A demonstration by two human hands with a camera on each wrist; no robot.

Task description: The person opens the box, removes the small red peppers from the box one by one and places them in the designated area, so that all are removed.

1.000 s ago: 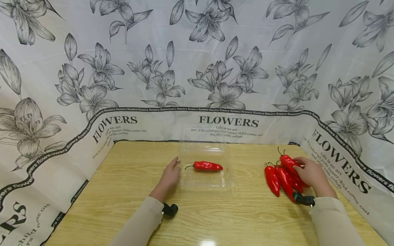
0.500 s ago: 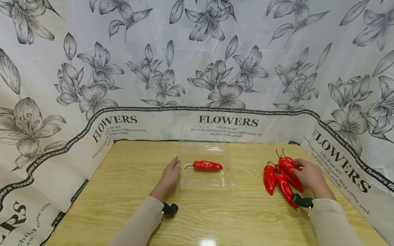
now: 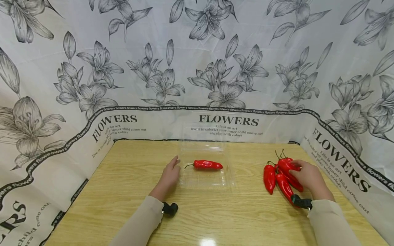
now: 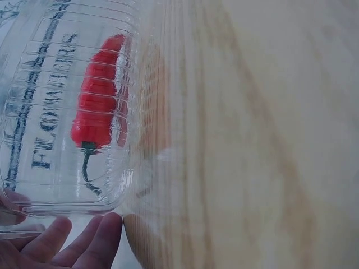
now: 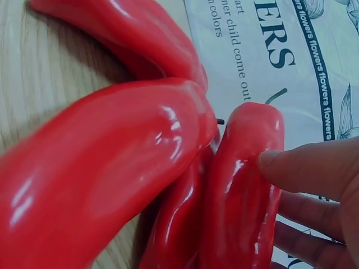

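In the head view a clear plastic clamshell box (image 3: 203, 184) stands with its lid raised, and one red pepper (image 3: 208, 164) lies inside. Beside the box's left edge is my left hand (image 3: 170, 174); its fingers (image 4: 92, 244) look fairly straight and touch or nearly touch the clear wall. To the right, several red peppers lie bunched together. My right hand (image 3: 309, 176) grips one red pepper (image 5: 244, 185) of this bunch, thumb on one face and fingers at the far side. A larger-looking red pepper (image 5: 106, 162) crosses close to the right wrist camera.
A wooden table (image 3: 123, 212) carries everything. White fabric (image 3: 160, 126) with flower prints and lettering rises behind it and at both sides. Another red pepper (image 3: 269, 179) lies at the bunch's left side. Dark wrist cameras (image 3: 170, 209) sit at both cuffs.
The right hand has shifted slightly left on the bunch, and the peppers under it have moved and spread apart a little. My left hand and the box stay put.
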